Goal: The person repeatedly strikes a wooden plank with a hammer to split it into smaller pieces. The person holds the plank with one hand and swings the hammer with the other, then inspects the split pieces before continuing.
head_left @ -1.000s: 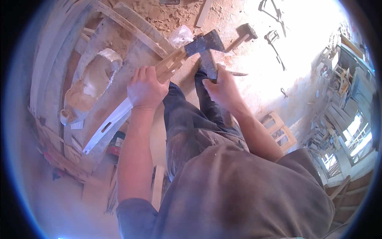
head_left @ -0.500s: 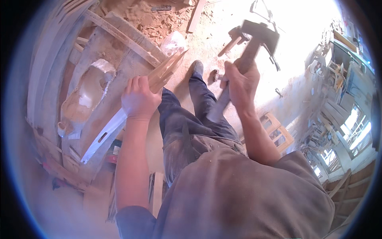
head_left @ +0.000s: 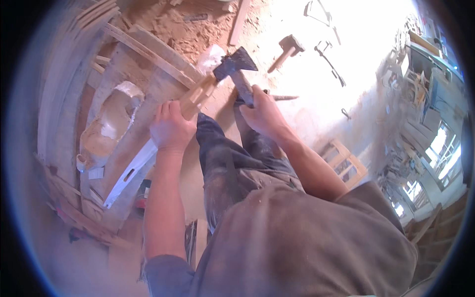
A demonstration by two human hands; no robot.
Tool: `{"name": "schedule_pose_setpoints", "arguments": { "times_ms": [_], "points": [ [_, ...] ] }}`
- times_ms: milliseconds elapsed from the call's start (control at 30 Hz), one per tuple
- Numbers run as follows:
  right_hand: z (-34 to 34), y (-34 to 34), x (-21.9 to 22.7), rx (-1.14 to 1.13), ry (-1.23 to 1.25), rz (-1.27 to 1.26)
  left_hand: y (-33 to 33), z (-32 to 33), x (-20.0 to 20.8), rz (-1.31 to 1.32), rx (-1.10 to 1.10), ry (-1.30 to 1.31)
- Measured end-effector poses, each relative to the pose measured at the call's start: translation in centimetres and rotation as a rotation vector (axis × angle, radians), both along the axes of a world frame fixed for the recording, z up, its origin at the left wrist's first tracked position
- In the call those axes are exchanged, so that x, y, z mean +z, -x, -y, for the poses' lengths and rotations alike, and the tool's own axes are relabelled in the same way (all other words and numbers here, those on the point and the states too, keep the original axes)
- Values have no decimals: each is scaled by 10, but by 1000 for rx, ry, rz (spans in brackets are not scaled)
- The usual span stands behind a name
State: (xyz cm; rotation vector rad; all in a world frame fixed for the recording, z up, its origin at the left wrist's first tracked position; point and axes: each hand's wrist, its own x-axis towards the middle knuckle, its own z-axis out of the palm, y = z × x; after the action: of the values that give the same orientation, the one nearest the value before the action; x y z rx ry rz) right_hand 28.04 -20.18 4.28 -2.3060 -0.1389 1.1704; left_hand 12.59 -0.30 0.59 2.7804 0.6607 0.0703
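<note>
My left hand is closed round a long pale piece of timber, which lies slantwise over the bench edge. A slot is cut through its near part, and its far end is split into prongs. In my right hand is a hatchet, gripped by its wooden handle. The dark, flared hatchet head is at the timber's far end and seems to touch it, partly hiding the prongs. Part of the handle is hidden by my right hand.
A worn whitish tub sits on the workbench at left. Wood shavings, a clear plastic bag and a wooden mallet lie on the floor ahead. A wooden frame stands at right.
My right hand has swung the hatchet down and left, from raised over the floor to the timber's far end. My left hand keeps its hold, nearly still.
</note>
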Motion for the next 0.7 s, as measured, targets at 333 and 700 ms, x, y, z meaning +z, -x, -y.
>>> {"name": "schedule_pose_setpoints", "arguments": {
  "times_ms": [333,700],
  "points": [
    [-3,1,38,-78,4,-102,5,2,1,-8,-8,-61],
    [-8,37,8,78,-48,116,7,1,2,-23,-5,-8]
  ]
}}
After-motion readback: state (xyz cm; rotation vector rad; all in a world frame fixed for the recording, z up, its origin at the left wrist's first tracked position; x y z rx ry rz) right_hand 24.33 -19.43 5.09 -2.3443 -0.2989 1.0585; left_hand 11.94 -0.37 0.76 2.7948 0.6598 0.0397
